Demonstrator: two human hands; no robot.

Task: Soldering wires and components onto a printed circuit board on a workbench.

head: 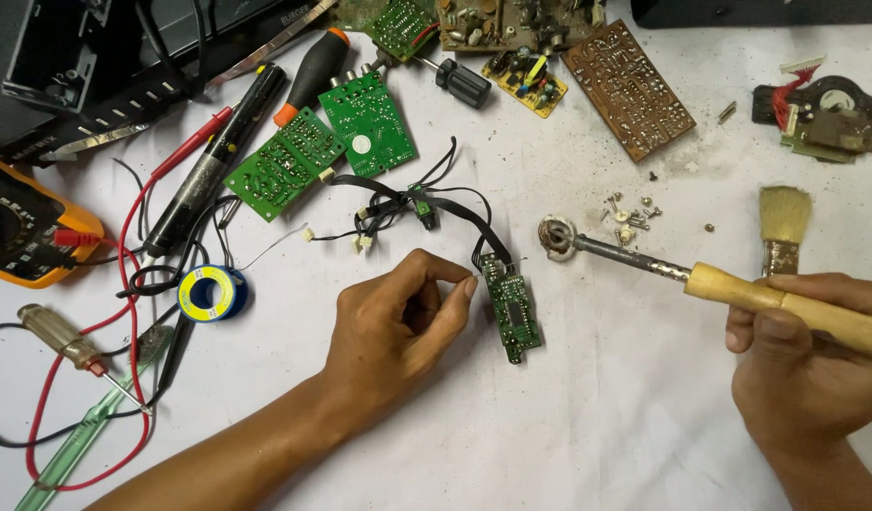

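Observation:
My right hand [805, 364] grips a soldering iron by its wooden handle [786, 301]; its metal shaft runs left to the tip [555, 237], which rests on the white table. My left hand [398, 326] lies on the table with thumb and forefinger pinched together, right beside a small narrow green circuit board [514, 308]. Whether anything is between the fingers cannot be seen. Black wires [436, 199] run from that board to two larger green boards [327, 147].
A brush [784, 232] lies by my right hand, loose screws [630, 216] near the iron's tip. A solder spool [212, 291], a yellow multimeter [25, 232] with red and black leads, screwdrivers [308, 80] and a black probe sit left. More boards [627, 87] line the far edge.

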